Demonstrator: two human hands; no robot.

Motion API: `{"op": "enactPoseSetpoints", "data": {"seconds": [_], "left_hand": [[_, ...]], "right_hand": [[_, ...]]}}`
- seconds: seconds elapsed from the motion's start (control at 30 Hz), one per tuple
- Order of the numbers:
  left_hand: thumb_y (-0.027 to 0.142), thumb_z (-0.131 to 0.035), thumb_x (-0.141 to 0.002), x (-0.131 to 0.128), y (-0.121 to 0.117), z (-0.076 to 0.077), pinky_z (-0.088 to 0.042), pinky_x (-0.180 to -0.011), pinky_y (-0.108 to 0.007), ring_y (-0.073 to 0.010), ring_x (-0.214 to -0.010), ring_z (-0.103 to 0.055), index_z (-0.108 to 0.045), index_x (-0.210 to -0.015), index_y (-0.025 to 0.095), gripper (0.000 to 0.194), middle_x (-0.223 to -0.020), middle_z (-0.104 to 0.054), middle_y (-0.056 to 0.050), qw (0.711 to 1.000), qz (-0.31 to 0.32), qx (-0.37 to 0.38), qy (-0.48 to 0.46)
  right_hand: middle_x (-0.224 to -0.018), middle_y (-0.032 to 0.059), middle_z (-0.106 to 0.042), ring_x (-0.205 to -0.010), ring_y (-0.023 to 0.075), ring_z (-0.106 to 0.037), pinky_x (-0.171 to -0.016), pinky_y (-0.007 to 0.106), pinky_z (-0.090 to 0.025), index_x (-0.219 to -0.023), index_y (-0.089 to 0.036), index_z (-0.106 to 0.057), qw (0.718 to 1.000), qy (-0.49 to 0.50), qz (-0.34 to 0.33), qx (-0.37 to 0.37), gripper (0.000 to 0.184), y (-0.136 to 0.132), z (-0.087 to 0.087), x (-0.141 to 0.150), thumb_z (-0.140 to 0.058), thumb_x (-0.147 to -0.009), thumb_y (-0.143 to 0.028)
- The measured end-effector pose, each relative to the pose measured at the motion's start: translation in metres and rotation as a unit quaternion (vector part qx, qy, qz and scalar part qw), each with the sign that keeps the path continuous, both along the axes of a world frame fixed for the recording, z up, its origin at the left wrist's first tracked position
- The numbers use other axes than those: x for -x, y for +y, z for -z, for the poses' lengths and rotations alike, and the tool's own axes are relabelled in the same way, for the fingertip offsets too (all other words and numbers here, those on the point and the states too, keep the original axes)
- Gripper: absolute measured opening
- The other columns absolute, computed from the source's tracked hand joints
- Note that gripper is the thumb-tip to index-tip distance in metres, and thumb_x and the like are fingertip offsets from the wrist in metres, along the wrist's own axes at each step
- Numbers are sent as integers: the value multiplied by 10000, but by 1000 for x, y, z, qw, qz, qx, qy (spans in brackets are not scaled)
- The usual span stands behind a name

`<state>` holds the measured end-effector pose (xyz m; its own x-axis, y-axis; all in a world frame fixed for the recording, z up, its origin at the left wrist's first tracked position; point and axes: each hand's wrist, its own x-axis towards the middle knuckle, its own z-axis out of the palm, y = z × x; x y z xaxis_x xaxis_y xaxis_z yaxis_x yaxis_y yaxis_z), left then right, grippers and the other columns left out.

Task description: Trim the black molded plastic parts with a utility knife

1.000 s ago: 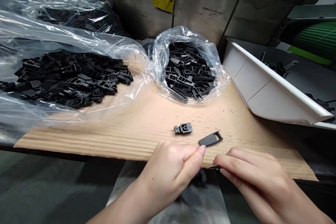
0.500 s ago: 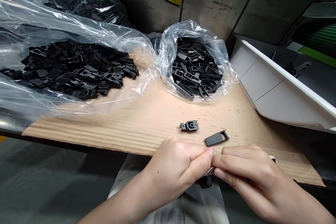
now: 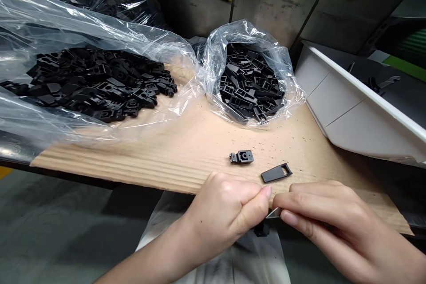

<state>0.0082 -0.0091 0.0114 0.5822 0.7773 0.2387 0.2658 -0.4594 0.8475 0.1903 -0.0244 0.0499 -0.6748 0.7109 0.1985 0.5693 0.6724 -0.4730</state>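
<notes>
My left hand (image 3: 229, 206) is closed in a pinch, thumb pressed on the bent forefinger. A black plastic part (image 3: 262, 229) sticks out beneath it, mostly hidden by the fingers. Between the thumb and fingers of my right hand (image 3: 328, 219) is a thin metal blade (image 3: 273, 213); its other end is covered by the hand. The blade's tip lies close to the left thumb, by the black part. On the cardboard just beyond the hands lie a black plastic block (image 3: 242, 156) with a round hole and a flat black tapered piece (image 3: 276, 172) with a rectangular opening.
A clear bag (image 3: 296, 97) of black tapered pieces stands behind the cardboard sheet (image 3: 199, 142). At left, a larger clear bag (image 3: 133, 133) spills black blocks. A white bin (image 3: 349, 106) on the right contains dark parts and a metal wrench (image 3: 389, 81).
My right hand came in against the left thumb, then drew slightly back to the right with the blade. The left hand keeps its pinch. The whole view has shifted a little.
</notes>
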Motion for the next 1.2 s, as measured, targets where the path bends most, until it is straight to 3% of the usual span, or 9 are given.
{"op": "enactPoseSetpoints", "data": {"seconds": [0.17, 0.37, 0.6, 0.8, 0.9, 1.03, 1.2], "left_hand": [[175, -348, -881, -1, 1, 0, -261, -428, -189, -66, -416, -337, -304, -506, 178, 377, -475, -305, 65, 1000, 0, -5, 5], [171, -351, -878, 0, 1, 1, -262, -425, -185, -61, -411, -328, -284, -513, 179, 371, -471, -296, 68, 1000, -2, -12, 4], [131, -364, -868, -1, -3, 4, -283, -458, -186, -58, -429, -367, -376, -517, 158, 352, -484, -353, 57, 997, -26, -74, -18], [119, -376, -847, -2, -4, 6, -287, -433, -194, -63, -405, -360, -410, -502, 162, 350, -460, -354, 61, 993, -27, -108, -30], [129, -375, -848, -3, -3, 6, -275, -416, -198, -64, -393, -344, -385, -481, 167, 369, -451, -324, 64, 993, -27, -111, -21], [151, -374, -860, -4, -5, 7, -265, -416, -213, -65, -393, -336, -382, -468, 162, 392, -455, -319, 58, 991, -49, -122, -2], [121, -371, -865, -6, -7, 12, -308, -441, -219, -83, -422, -392, -476, -511, 149, 371, -465, -385, 43, 983, -82, -162, -33]], "right_hand": [[-644, -12, -575, -571, 108, -556, -541, 223, -419, -755, -199, -555, 998, -60, 3, -3, 176, -3, 6, -5, -429, -868, -152], [-678, 2, -568, -606, 116, -536, -547, 244, -375, -784, -186, -547, 998, -63, -9, 8, 165, -3, 8, -5, -417, -876, -146], [-588, -9, -522, -507, 117, -485, -460, 263, -302, -847, -169, -596, 994, -96, -22, -42, 206, -4, 8, -3, -394, -881, -148], [-631, -30, -582, -532, 106, -538, -476, 245, -354, -722, -209, -546, 993, -105, -13, 55, 234, -1, 3, 1, -385, -891, -192], [-623, -49, -614, -534, 104, -575, -483, 227, -403, -751, -233, -568, 989, -110, -11, 93, 198, -1, -1, 2, -421, -884, -226], [-764, -31, -706, -645, 116, -660, -478, 171, -466, -730, -247, -617, 997, -41, -41, 55, 243, -4, -12, -1, -435, -889, -272], [-771, -41, -699, -770, 122, -674, -614, 139, -515, -842, -262, -608, 998, -30, 48, 5, 150, -6, -10, -10, -463, -875, -241]]}}
